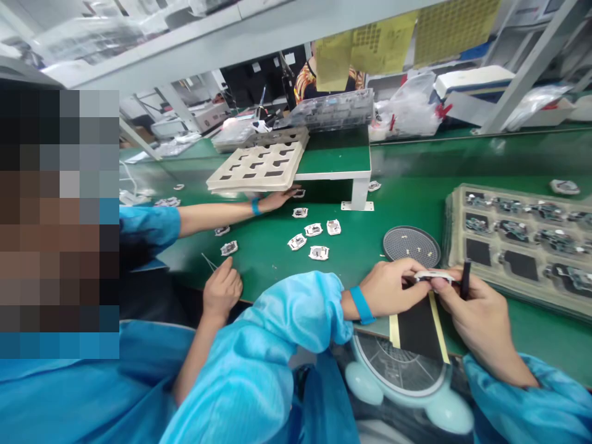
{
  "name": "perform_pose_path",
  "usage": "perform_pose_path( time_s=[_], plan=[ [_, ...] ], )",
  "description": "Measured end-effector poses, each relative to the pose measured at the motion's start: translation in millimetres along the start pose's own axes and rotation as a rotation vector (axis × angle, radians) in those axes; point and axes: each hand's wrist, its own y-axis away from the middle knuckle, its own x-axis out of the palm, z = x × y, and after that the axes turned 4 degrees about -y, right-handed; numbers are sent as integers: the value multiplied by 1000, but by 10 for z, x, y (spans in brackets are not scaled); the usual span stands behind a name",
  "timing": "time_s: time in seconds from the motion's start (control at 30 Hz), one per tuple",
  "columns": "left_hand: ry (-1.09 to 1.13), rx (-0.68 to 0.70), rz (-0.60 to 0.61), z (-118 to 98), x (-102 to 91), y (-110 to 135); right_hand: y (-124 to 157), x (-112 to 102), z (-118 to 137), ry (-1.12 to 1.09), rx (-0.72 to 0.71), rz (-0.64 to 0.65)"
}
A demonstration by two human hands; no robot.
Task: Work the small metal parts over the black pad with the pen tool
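Near the table's front edge, my left hand (391,287) pinches one end of a small white plastic housing (433,275). My right hand (481,314) grips the other end with thumb and fingers, and a black pen-like tool (465,279) stands upright between its fingers. The inside of the housing is hidden from me. Just below the hands lies a black sheet (419,330) edged with yellow tape. A round black dish (411,245) with a few tiny pieces in it sits right behind my hands.
At right, stacked trays (509,280) hold circuit boards. Several white housings (319,252) lie on the green table. A co-worker's hand (280,198) reaches under the raised shelf (340,154), which bears a cream tray (256,166); their other hand (222,287) rests nearby. Below is a pale-green fan (402,370).
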Motion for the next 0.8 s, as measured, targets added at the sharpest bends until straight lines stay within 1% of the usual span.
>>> perform_pose_path(
  time_s=[0.17, 0.3, 0.43, 0.5, 0.6, 0.67, 0.7, 0.8],
  plan=[
    [27, 19, -27, 9, 12, 11, 36, 23, -28, -23, -47, 5],
    [33, 36, -49, 15, 4, 26, 65, 75, -7, -91, -29, -18],
    [24, 8, -72, 50, -8, 11, 49, 141, 65, -104, -24, -32],
    [51, -17, -59, 89, -14, -17, 17, 160, 85, -87, -19, -43],
    [154, -58, 11, 142, -19, -70, -45, 138, 88, -21, -12, -29],
    [181, -75, 45, 148, -24, -97, -80, 81, 101, 25, -43, 17],
    [165, -77, 42, 140, -29, -106, -95, 43, 117, 42, -73, 46],
    [7, -35, 36, 97, -69, -113, -139, -76, 214, 93, -209, 86]
  ],
)
